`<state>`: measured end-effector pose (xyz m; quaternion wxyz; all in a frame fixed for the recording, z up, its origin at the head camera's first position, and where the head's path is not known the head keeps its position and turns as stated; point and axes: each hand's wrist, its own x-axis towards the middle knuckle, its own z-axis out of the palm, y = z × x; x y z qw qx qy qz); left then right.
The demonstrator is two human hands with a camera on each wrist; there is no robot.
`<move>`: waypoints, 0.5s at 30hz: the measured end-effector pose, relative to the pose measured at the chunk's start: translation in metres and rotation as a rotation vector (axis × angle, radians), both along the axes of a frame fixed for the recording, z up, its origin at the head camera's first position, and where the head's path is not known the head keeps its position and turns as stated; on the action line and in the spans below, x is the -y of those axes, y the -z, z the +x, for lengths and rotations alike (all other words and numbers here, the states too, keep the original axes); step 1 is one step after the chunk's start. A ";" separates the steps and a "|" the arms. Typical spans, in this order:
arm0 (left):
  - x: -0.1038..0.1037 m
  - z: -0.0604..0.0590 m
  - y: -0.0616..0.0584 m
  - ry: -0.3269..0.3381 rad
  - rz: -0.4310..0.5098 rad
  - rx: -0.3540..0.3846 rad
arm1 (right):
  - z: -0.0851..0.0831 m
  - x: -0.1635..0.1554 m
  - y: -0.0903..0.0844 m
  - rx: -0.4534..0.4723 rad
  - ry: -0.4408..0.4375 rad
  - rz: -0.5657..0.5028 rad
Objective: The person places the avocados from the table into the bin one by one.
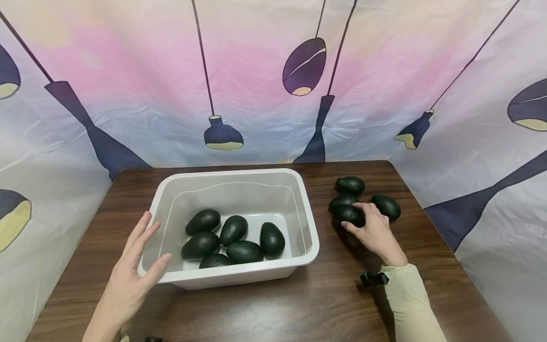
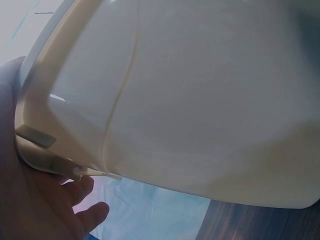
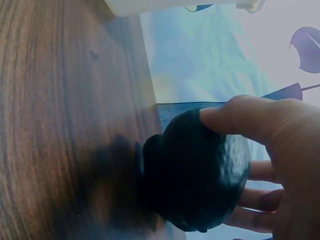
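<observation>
Head view shows a brown wooden table with a white plastic bin at its centre. Six dark green avocados lie inside the bin, bunched toward its near wall. At 9 o'clock from the bin, the left hand rests against the bin's left near corner, fingers straight and spread along the rim, thumb on the outer wall; the left wrist view shows the same wall close up, with the palm beside it.

At 3 o'clock from the bin, apart from it, four more avocados lie clustered on the table. The right hand curls its fingers round the nearest avocado of that cluster, which sits on the table. Right wrist view shows thumb above and fingers below pinching this avocado. The farthest avocado sits at 12 o'clock from it, another avocado at 2 o'clock.
</observation>
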<state>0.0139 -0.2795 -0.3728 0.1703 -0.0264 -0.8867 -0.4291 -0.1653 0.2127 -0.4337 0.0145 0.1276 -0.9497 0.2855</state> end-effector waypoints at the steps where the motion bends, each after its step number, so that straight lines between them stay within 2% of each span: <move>1: 0.000 0.000 0.000 -0.001 0.001 0.001 | 0.000 0.000 -0.001 -0.004 -0.001 -0.005; 8: 0.001 0.000 0.001 -0.004 -0.005 -0.005 | 0.004 0.003 -0.011 -0.021 0.017 -0.048; 15: 0.000 0.000 0.001 0.000 0.002 -0.013 | 0.007 0.008 -0.020 -0.086 0.015 -0.090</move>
